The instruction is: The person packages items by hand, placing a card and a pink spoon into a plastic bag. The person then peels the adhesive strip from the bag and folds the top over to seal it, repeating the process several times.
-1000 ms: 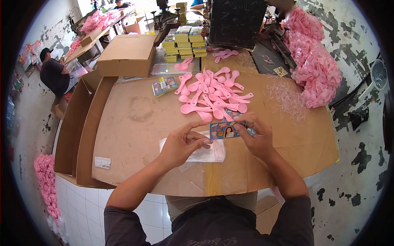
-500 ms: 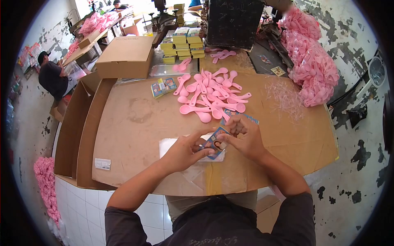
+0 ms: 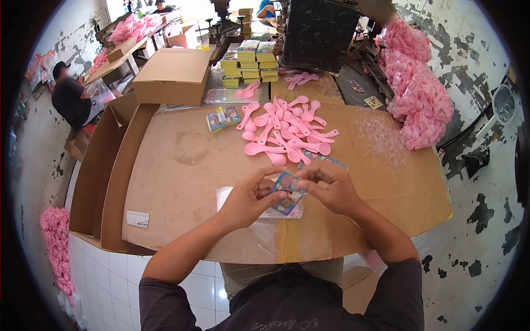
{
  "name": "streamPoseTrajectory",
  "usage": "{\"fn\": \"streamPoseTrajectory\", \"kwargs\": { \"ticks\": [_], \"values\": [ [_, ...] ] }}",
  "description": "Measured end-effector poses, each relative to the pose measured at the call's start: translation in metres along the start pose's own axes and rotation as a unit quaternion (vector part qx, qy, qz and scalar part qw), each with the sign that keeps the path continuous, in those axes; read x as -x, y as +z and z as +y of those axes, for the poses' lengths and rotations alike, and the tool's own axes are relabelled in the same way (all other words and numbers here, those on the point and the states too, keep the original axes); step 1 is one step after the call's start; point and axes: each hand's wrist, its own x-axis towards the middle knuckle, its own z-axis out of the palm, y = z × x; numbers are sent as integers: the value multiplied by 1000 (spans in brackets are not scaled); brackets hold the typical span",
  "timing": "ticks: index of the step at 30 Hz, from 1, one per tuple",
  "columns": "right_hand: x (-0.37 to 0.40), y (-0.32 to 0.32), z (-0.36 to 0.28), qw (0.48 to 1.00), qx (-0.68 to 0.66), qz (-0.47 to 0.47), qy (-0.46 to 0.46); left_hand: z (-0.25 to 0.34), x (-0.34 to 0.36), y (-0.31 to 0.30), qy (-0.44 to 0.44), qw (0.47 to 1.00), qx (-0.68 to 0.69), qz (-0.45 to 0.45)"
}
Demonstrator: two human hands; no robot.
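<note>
Between my two hands is a small blue printed card (image 3: 285, 205), tilted, with pictures on its face. My left hand (image 3: 247, 199) grips its left side between thumb and fingers. The fingertips of my right hand (image 3: 327, 187) pinch at its upper right edge, where a blurred clear or pale edge shows. Under the hands lie clear plastic sheets (image 3: 223, 194) on the cardboard. Just beyond my right hand, more blue cards (image 3: 338, 163) lie partly hidden by it. A pile of pink spoons (image 3: 287, 129) spreads out in front of the hands.
A card stack (image 3: 223, 118) lies left of the spoons. Yellow-edged stacks (image 3: 248, 63), a closed carton (image 3: 172, 74) and a black box (image 3: 318, 36) stand behind. Clear strips (image 3: 383, 132) and bagged pink spoons (image 3: 414, 88) are at right. A person (image 3: 72, 99) sits far left.
The card between my hands has turned and shows a different part of its printed face. My right fingers have shifted slightly along its upper edge. The view has moved a little.
</note>
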Motion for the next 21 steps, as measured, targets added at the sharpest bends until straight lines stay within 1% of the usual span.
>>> {"fn": "streamPoseTrajectory", "kwargs": {
  "ticks": [1, 4, 7, 8, 10, 11, 13, 14, 16, 19, 20, 21],
  "values": [
    [0, 2, -2, 1000, -4, -17, -14, 0, 0, -2, 1, 1000, 5, -1],
    [-14, -9, 8, 975, 79, -89, -187, -6, -1, -3, 8, 1000, 5, 11],
    [-35, -37, 28, 980, 191, -14, -58, -4, -1, -1, -5, 999, 21, 32],
    [-43, -41, 40, 960, 267, -4, -89, -3, -2, -1, -12, 999, 31, 38],
    [-56, -46, 63, 899, 411, 18, -149, -1, -2, -3, -42, 999, 10, 34],
    [-58, -45, 70, 890, 432, 9, -147, 0, -2, -5, -56, 998, -2, 33],
    [-66, -37, 72, 870, 471, -12, -146, -8, -4, -7, -29, 999, 3, 37],
    [-67, -35, 72, 880, 454, 5, -144, -10, -4, -9, -17, 999, 5, 40],
    [-68, -33, 54, 897, 417, 36, -140, -6, -4, -9, -18, 999, 16, 44],
    [-63, -38, 23, 962, 263, 32, -70, -2, -4, -6, -11, 998, 29, 55],
    [-59, -35, 14, 988, 141, 38, -39, -1, -3, -5, -7, 998, 32, 58],
    [-53, -30, 6, 999, 18, 44, -6, 0, -3, -4, -15, 998, 35, 56]
  ]
}}
